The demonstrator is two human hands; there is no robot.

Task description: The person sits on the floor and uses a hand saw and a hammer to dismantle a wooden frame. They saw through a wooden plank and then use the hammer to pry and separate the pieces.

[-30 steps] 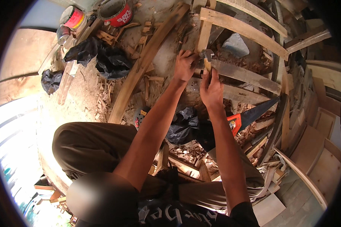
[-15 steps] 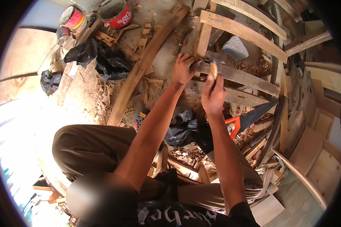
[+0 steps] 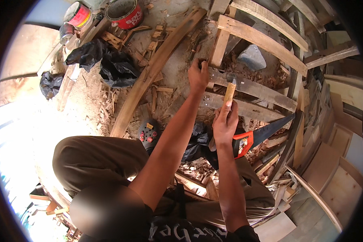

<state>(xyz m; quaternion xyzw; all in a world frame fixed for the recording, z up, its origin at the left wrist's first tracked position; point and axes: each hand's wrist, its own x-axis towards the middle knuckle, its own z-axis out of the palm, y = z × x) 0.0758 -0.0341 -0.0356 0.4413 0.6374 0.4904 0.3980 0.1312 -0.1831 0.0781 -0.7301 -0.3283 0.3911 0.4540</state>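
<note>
A hammer with a worn wooden handle (image 3: 230, 93) is in my right hand (image 3: 225, 123), the fingers wrapped round its lower end. Its dark metal head (image 3: 232, 78) is over the upper grey slat (image 3: 262, 91) of a wooden frame; whether they touch I cannot tell. My left hand (image 3: 199, 76) is closed at that slat's left end, steadying contact partly hidden by the fingers. Below lies a second grey slat (image 3: 246, 106) with small nail heads near its left end. A handsaw with an orange handle (image 3: 245, 144) and dark blade (image 3: 272, 128) rests beside my right forearm.
Paler slats (image 3: 262, 38) of the frame stretch across the upper right, near a grey stone block (image 3: 252, 57). A long plank (image 3: 149, 76) slants over ground strewn with wood chips. Black plastic bags (image 3: 117, 69), a red bucket (image 3: 127, 18) and a red can (image 3: 77, 16) are at upper left.
My right hand has come down and nearer with the hammer, whose head is now over the upper slat. My left hand has shifted slightly and its grip looks tighter. The view has tilted a little.
</note>
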